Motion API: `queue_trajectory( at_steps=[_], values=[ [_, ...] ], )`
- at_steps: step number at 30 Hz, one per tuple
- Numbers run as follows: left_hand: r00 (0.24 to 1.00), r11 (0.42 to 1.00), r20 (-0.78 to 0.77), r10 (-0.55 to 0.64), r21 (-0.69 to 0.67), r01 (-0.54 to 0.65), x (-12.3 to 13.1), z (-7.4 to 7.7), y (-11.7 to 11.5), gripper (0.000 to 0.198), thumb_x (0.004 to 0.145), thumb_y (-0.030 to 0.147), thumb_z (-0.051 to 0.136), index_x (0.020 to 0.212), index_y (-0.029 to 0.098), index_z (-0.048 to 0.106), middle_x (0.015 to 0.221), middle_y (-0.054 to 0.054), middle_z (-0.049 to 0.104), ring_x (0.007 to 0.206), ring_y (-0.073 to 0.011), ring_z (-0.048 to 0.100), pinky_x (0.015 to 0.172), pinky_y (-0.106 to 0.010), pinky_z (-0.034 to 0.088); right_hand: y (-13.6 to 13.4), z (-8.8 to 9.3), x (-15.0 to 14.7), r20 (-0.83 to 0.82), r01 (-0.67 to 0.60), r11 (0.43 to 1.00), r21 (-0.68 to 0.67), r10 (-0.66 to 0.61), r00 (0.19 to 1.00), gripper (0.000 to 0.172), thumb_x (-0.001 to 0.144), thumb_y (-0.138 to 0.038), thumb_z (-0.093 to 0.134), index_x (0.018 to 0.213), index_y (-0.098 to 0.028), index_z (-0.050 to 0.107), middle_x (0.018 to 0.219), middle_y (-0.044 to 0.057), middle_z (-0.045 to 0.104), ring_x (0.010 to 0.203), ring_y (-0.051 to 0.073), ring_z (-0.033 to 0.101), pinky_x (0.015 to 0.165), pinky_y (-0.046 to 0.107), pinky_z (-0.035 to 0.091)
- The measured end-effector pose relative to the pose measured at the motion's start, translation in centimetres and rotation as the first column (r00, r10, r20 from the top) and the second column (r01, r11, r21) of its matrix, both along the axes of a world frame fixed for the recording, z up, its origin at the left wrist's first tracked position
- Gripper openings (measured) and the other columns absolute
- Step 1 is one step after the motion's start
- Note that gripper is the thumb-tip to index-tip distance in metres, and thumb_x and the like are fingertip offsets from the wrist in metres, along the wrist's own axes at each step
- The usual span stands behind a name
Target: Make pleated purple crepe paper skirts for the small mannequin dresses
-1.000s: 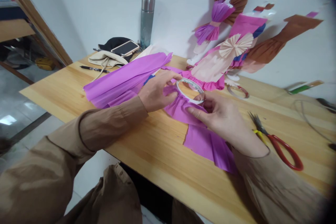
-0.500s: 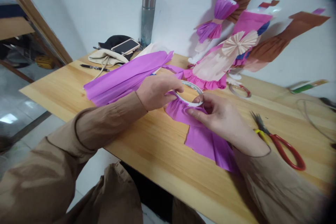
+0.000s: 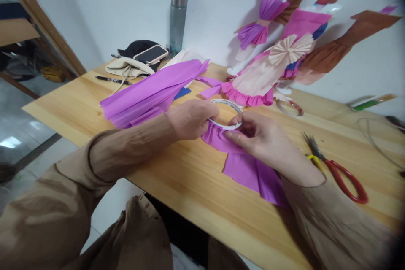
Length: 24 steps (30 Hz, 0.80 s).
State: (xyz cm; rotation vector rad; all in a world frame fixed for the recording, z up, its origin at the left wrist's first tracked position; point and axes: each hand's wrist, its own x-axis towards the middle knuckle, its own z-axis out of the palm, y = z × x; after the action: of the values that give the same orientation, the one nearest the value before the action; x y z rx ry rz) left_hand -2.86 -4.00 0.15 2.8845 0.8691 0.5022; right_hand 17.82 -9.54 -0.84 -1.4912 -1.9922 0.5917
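Note:
Between my hands is a white roll of tape (image 3: pixel 227 127), thin and ring-shaped, with print on its inner wall. My left hand (image 3: pixel 191 119) is closed on the left side of this ring. Thumb and fingers of my right hand (image 3: pixel 264 139) pinch the right side of the ring together with the edge of a purple crepe paper strip (image 3: pixel 243 168). The strip is gathered into ruffles along the ring's near edge, and its loose end trails right under my right wrist. Red-handled scissors (image 3: pixel 335 168) lie partly open to the right of my right hand.
Folded purple crepe paper (image 3: pixel 148 93) lies at the left over a blue piece (image 3: pixel 182 93). Behind are a phone (image 3: pixel 151 54), a pen (image 3: pixel 114 80) and a steel flask (image 3: pixel 179 21). Paper-dressed figures (image 3: pixel 256 74) lean on the wall. Another tape roll (image 3: pixel 295 109) lies near them.
My left hand has moved slightly down, its fingers curling closer around the ring. The ring has shifted a little down and left. More of the blue piece shows.

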Motion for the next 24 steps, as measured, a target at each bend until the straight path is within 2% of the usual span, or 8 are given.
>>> queue_trajectory(
  at_steps=[2, 6, 9, 11, 16, 19, 21, 24],
  values=[
    [1.000, 1.000, 0.014, 0.008, -0.023, -0.007, 0.1, 0.0, -0.2, 0.021, 0.074, 0.005, 0.050, 0.081, 0.011, 0.068, 0.074, -0.006, 0.066, 0.071, -0.0170, 0.059, 0.068, -0.030, 0.044, 0.1, -0.2, 0.1, -0.021, -0.006, 1.000, -0.024, 0.005, 1.000, 0.023, 0.078, -0.041, 0.067, 0.082, -0.019, 0.062, 0.060, -0.001, 0.058, 0.053, 0.014, 0.049, 0.048, 0.026, 0.033],
    [0.985, 0.989, 0.154, -0.084, -0.107, 0.101, 0.0, -0.1, -0.2, 0.028, 0.072, 0.010, 0.053, 0.093, 0.013, 0.072, 0.073, -0.002, 0.066, 0.065, -0.0135, 0.055, 0.064, -0.027, 0.043, 0.2, -0.2, 0.1, -0.037, 0.003, 0.999, -0.046, -0.005, 0.999, 0.026, 0.078, -0.045, 0.067, 0.085, -0.020, 0.064, 0.062, -0.001, 0.059, 0.053, 0.014, 0.049, 0.048, 0.026, 0.033],
    [0.968, 0.971, 0.221, -0.120, -0.178, 0.161, -0.1, -0.5, 0.1, 0.017, 0.078, 0.017, 0.056, 0.078, 0.015, 0.072, 0.063, 0.000, 0.061, 0.060, -0.0115, 0.053, 0.059, -0.025, 0.040, 0.2, 0.0, 0.1, -0.036, 0.005, 0.998, -0.055, -0.007, 0.999, 0.030, 0.079, -0.048, 0.065, 0.086, -0.019, 0.065, 0.061, 0.000, 0.057, 0.053, 0.014, 0.047, 0.048, 0.027, 0.033],
    [0.959, 0.966, 0.263, -0.105, -0.202, 0.161, -0.1, -0.8, 0.4, 0.019, 0.081, 0.021, 0.057, 0.070, 0.016, 0.071, 0.060, 0.001, 0.060, 0.059, -0.0105, 0.052, 0.058, -0.024, 0.039, 0.1, 0.3, 0.0, -0.022, -0.002, 0.999, -0.053, 0.000, 1.000, 0.031, 0.080, -0.048, 0.064, 0.089, -0.018, 0.066, 0.062, 0.000, 0.058, 0.053, 0.014, 0.047, 0.048, 0.027, 0.033],
    [0.948, 0.975, 0.316, -0.040, -0.193, 0.106, 0.0, -1.2, 0.4, 0.022, 0.084, 0.028, 0.062, 0.068, 0.016, 0.071, 0.060, 0.002, 0.063, 0.057, -0.0083, 0.052, 0.055, -0.022, 0.035, -0.5, 1.2, -0.4, 0.094, 0.021, 1.000, -0.019, -0.019, 0.995, 0.041, 0.081, -0.046, 0.061, 0.110, -0.017, 0.066, 0.058, -0.001, 0.059, 0.051, 0.017, 0.054, 0.050, 0.029, 0.039],
    [0.947, 0.993, 0.320, 0.025, -0.115, 0.012, 0.0, -1.1, 0.0, 0.023, 0.084, 0.032, 0.065, 0.068, 0.018, 0.072, 0.062, 0.001, 0.065, 0.060, -0.0099, 0.054, 0.056, -0.023, 0.035, -1.1, 1.6, -0.7, 0.198, 0.065, 0.994, 0.087, -0.081, 0.977, 0.055, 0.081, -0.041, 0.063, 0.130, -0.017, 0.059, 0.062, 0.000, 0.064, 0.054, 0.020, 0.060, 0.053, 0.031, 0.044],
    [0.939, 0.997, 0.337, 0.061, -0.057, -0.045, 0.0, -1.0, -0.2, 0.026, 0.083, 0.033, 0.065, 0.063, 0.018, 0.070, 0.059, 0.000, 0.063, 0.060, -0.0115, 0.053, 0.056, -0.024, 0.036, -1.5, 1.5, -0.9, 0.226, 0.096, 0.968, 0.234, -0.150, 0.962, 0.058, 0.079, -0.039, 0.066, 0.132, -0.017, 0.057, 0.067, 0.002, 0.068, 0.058, 0.022, 0.063, 0.056, 0.033, 0.046],
    [0.929, 0.999, 0.368, 0.040, 0.003, -0.045, 0.1, -0.8, -0.3, 0.030, 0.082, 0.030, 0.064, 0.055, 0.017, 0.064, 0.053, -0.001, 0.059, 0.062, -0.0131, 0.053, 0.060, -0.026, 0.040, -1.9, 1.4, -1.2, 0.172, 0.110, 0.898, 0.425, -0.200, 0.965, 0.034, 0.080, -0.032, 0.063, 0.111, -0.018, 0.064, 0.077, 0.005, 0.071, 0.065, 0.021, 0.066, 0.060, 0.033, 0.049]
  ],
)
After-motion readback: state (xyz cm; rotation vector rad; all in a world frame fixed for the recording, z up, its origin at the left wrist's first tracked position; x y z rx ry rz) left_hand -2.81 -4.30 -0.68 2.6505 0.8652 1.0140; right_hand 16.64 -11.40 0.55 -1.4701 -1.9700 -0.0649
